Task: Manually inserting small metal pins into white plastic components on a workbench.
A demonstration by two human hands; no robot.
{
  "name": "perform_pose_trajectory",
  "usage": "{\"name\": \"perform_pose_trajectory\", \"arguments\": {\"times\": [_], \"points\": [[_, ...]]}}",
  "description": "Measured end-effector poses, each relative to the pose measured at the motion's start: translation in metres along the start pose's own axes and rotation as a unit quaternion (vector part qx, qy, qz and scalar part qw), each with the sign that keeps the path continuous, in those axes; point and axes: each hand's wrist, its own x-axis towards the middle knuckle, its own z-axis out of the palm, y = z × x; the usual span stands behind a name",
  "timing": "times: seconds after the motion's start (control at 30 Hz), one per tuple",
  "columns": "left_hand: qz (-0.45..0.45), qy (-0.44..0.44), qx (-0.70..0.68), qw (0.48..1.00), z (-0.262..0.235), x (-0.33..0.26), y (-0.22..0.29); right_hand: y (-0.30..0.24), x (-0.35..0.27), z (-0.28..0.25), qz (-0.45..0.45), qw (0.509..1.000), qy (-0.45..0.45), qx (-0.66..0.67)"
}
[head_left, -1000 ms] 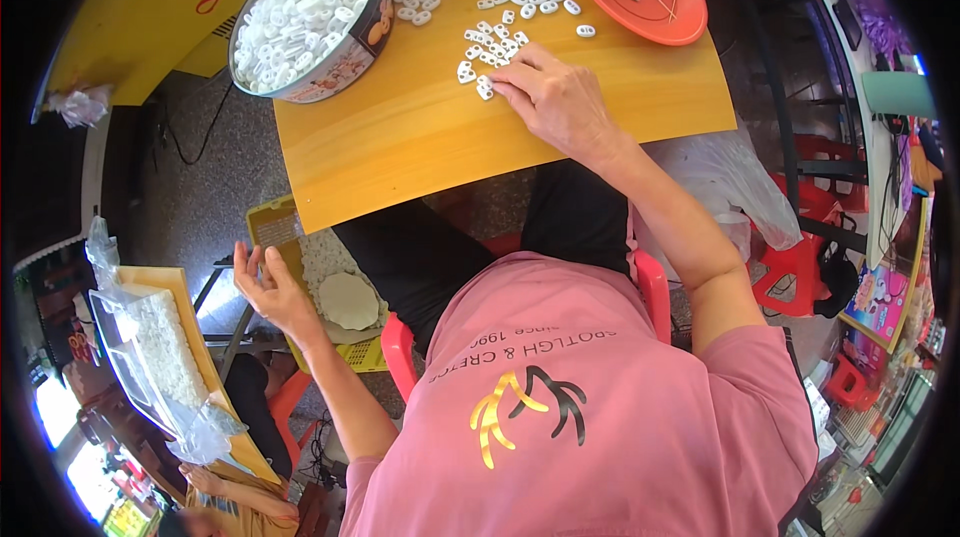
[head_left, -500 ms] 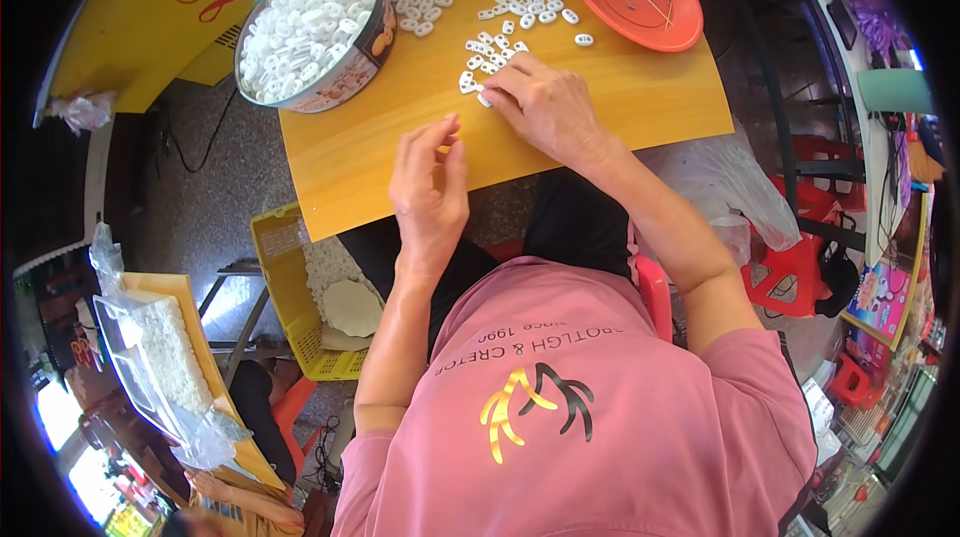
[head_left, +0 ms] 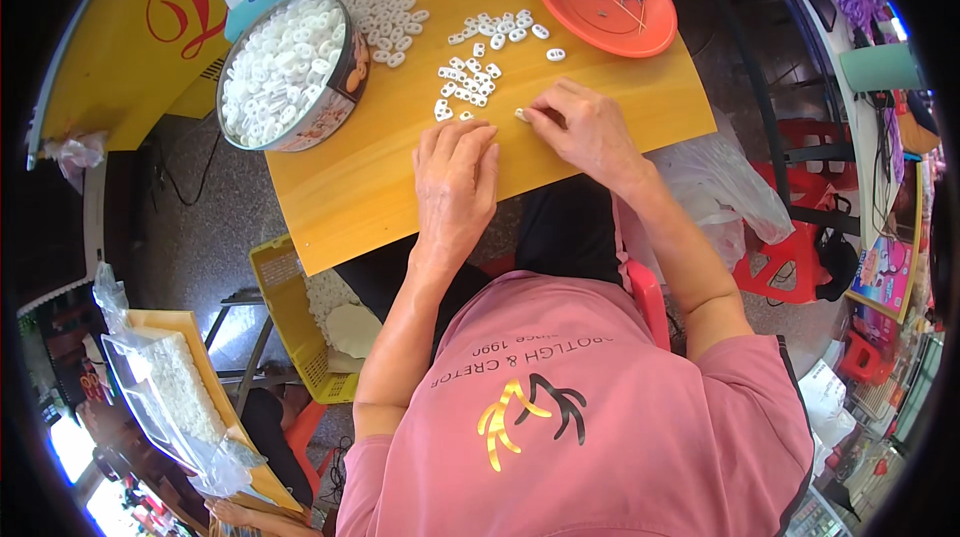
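The scene was bright and evenly lit, daylight-like, with no hard glare on the yellow worktop (head_left: 400, 187). Soft, short shadows lay beneath the left hand (head_left: 455, 182) and the right hand (head_left: 585, 127). The middle of the frame was sharp. Toward the rim the fisheye bent straight edges strongly, and a black ring closed the corners. The lower left of the frame looked overexposed and smeared, detail there being lost.

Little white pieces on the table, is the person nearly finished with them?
Not nearly. A small group of white pieces lies sorted on the wooden table. The right hand pinches one piece, with the left hand beside it. Left: a round tin full of them, plus a pile beside it.
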Motion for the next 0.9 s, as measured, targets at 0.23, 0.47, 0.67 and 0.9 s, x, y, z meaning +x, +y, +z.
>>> {"name": "perform_pose_trajectory", "arguments": {"times": [0.23,0.47,0.67,0.9], "points": [[-0.033,0.004,-0.049,0.998,0.008,0.000,-0.002,0.017,0.021,-0.010,0.005,0.999,0.035,-0.005],[0.001,0.009,-0.024,1.000,0.011,0.001,-0.002,0.028,0.066,0.008,-0.080,0.992,0.039,-0.092],[0.001,0.009,-0.032,0.999,0.011,0.001,-0.004,0.030,0.082,0.009,-0.139,0.974,-0.026,-0.175],[0.002,0.009,-0.035,0.999,0.010,0.000,-0.004,0.028,0.072,0.005,-0.154,0.974,-0.054,-0.157]]}}
